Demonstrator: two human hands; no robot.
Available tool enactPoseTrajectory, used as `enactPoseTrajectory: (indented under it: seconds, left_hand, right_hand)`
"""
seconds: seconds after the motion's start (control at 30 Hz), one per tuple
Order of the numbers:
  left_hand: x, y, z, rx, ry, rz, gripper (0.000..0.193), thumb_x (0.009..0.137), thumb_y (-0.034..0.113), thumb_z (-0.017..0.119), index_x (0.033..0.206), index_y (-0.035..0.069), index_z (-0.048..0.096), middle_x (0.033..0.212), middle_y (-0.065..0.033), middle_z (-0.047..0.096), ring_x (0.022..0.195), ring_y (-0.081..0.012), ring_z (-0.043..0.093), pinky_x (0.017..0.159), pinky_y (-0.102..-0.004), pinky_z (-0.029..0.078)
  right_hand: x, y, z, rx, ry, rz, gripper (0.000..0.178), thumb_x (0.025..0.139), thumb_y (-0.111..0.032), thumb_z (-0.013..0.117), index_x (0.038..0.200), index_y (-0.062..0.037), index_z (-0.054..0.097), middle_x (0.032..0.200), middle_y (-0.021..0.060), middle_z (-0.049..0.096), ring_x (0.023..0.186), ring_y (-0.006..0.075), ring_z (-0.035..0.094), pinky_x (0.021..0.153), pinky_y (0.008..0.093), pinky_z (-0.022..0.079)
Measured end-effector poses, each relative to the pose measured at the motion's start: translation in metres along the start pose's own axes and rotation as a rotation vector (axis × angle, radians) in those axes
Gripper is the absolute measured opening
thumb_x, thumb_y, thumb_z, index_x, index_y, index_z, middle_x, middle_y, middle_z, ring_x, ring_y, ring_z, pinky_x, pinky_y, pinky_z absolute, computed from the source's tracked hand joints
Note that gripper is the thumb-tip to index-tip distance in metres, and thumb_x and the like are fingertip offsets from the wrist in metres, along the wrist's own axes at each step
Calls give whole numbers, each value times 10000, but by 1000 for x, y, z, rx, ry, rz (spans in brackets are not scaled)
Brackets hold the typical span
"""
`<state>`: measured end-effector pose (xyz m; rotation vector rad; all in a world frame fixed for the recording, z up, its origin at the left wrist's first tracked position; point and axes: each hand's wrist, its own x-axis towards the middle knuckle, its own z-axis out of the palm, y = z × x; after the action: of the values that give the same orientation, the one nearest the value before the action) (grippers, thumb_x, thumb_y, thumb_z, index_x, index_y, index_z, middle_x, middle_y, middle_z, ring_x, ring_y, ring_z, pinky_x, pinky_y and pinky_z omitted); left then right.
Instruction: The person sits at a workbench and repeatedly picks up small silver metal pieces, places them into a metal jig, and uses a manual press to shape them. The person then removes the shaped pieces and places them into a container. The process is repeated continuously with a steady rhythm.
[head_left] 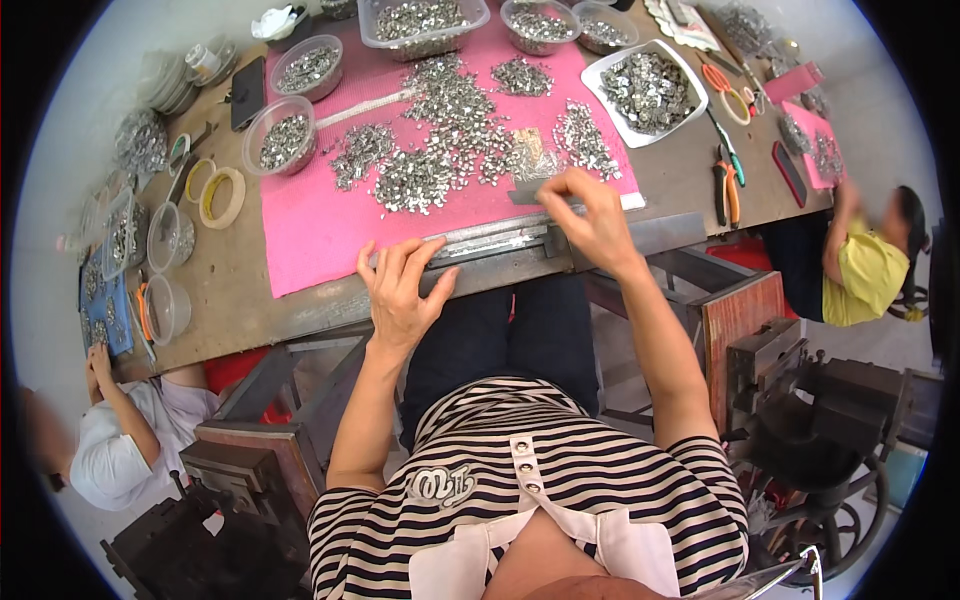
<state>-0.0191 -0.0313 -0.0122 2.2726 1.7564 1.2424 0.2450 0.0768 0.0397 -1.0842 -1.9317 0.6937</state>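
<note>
2 likely risks: the flat grey strip (pixel 523 194) could scatter small metal pieces (pixel 420 185) on the pink mat (pixel 305 240) if the right hand (pixel 592 218) swings wide; the metal track (pixel 495 243) could skid if the left hand (pixel 400 288) presses unevenly. Right seems to pinch the strip; left fingers spread at track's left end. Track: long, narrow, grey, shiny silver along its top, lying near the table (pixel 225 305) edge.

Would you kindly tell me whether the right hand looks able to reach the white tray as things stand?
Probably yes: the white tray lies beyond the right hand, with only low loose metal pieces between; the grey strip it seems to pinch might need setting down first.
</note>
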Motion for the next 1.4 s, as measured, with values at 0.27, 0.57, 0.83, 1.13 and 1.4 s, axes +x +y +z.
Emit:
enactPoseTrajectory:
  seconds: [0.27, 0.57, 0.83, 1.13, 1.4]
  left_hand:
    - [-4, -2, 0, 8, 1, 9, 430, 769, 221, 854, 1165, 121, 722, 1056, -26, 638, 952, -199, 615, 1097, -516, 308]
    - [-5, -2, 2, 4, 7, -2, 413, 774, 208, 845, 1159, 118, 725, 1047, -31, 641, 944, -205, 617, 1102, -514, 306]
    - [-3, -2, 1, 15, 9, -9, 390, 782, 213, 839, 1145, 122, 730, 1046, -33, 646, 939, -205, 620, 1100, -508, 311]
    - [-3, -1, 2, 14, 13, -14, 372, 790, 208, 832, 1141, 131, 733, 1044, -31, 648, 950, -205, 623, 1092, -505, 317]
    - [-4, -2, 2, 13, 12, -13, 371, 784, 202, 836, 1133, 130, 733, 1039, -32, 646, 956, -206, 623, 1084, -508, 327]
  right_hand:
    - [-39, 0, 9, 54, 16, -17, 72, 875, -52, 760, 929, -23, 722, 958, 79, 694, 940, 230, 650, 823, 346, 505]
    - [-60, 2, 34, 92, 123, 57, 102, 849, -26, 779, 946, -27, 747, 972, 63, 689, 962, 216, 637, 836, 334, 507]
    - [-55, -1, 30, -56, 112, -63, 133, 813, -12, 784, 934, -48, 742, 966, 63, 684, 923, 242, 630, 822, 363, 476]
    - [-48, 3, 19, -227, 17, -250, 129, 815, -55, 785, 920, -73, 712, 947, 40, 666, 894, 236, 602, 817, 373, 434]
    - [-39, 3, 13, -248, -76, -305, 143, 800, -51, 773, 923, -68, 702, 958, 44, 659, 911, 245, 596, 824, 378, 446]
